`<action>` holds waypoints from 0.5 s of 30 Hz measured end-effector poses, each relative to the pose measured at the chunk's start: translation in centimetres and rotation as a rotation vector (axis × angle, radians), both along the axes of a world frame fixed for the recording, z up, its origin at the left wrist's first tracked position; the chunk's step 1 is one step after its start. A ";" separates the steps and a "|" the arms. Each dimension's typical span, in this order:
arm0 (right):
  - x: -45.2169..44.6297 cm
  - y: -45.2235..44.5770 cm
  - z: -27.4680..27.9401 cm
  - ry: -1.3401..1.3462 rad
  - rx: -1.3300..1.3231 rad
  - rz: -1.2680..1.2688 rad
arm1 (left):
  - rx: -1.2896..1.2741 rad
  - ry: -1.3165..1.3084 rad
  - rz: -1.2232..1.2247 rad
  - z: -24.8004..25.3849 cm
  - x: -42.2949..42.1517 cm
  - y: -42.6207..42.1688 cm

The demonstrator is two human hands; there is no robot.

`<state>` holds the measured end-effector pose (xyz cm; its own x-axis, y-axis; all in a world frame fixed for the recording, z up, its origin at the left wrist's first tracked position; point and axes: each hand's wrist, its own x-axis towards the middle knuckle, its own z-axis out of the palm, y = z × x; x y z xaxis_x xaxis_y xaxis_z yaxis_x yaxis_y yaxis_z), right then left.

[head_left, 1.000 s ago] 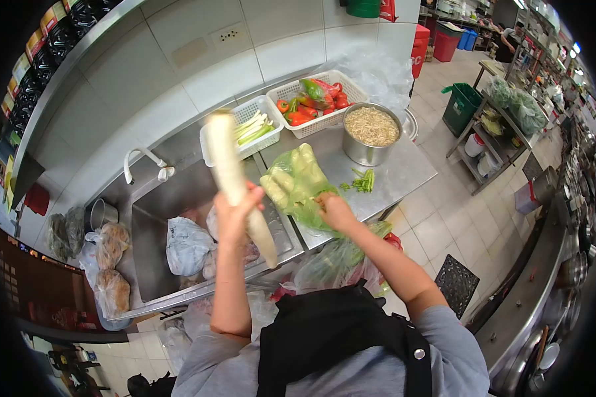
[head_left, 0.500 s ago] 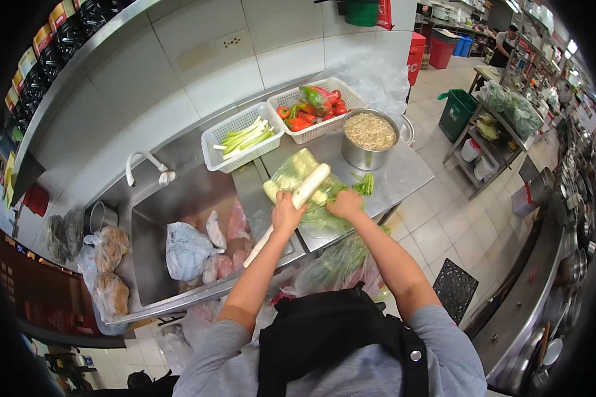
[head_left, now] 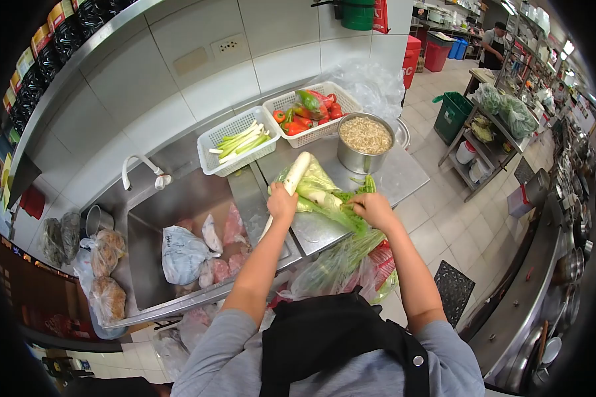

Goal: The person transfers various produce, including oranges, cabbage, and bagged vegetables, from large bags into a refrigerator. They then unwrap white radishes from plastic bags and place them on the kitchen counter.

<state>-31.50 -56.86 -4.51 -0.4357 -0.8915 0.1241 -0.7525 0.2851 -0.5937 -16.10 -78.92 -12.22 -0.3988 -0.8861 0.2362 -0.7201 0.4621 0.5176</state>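
My left hand (head_left: 283, 201) is wrapped around a long white daikon radish (head_left: 298, 169), which slants across the counter with its thin end toward the sink's edge. Beneath and beside the daikon lies a clear plastic bag (head_left: 318, 177) of pale green vegetables; their exact kind is unclear. My right hand (head_left: 376, 211) is closed at the right side of this bag, fingers pinching its plastic. Leafy green stalks (head_left: 366, 185) stick out just above the right fingers.
A steel pot (head_left: 362, 159) of bean sprouts stands behind the bag. White baskets hold leeks (head_left: 242, 144) and red peppers (head_left: 302, 123). Left is a sink (head_left: 149, 218) with bagged items and pink, meat-like pieces. Bagged greens (head_left: 338, 264) hang below the counter edge. A person (head_left: 493, 45) stands far off.
My right hand has moved right and slightly down, drawing the bag's plastic with it. The daikon, still in my left hand, has shifted a little left and up and stands steeper.
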 end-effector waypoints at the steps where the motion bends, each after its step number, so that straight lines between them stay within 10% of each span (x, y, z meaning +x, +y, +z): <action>1: 0.5 0.6 0.1 0.017 -0.018 0.034 | -0.001 0.013 0.023 -0.1 -0.2 -0.2; 15: 5.7 -0.1 -3.9 0.165 0.249 -0.193 | -0.025 -0.032 -0.019 0.0 -0.7 -0.5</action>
<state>-25.84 -56.99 -8.44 -0.5913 -0.8064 -0.0041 -0.7506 0.5522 -0.3630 -16.82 -79.40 -12.18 -0.4231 -0.8723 0.2450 -0.7274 0.4882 0.4822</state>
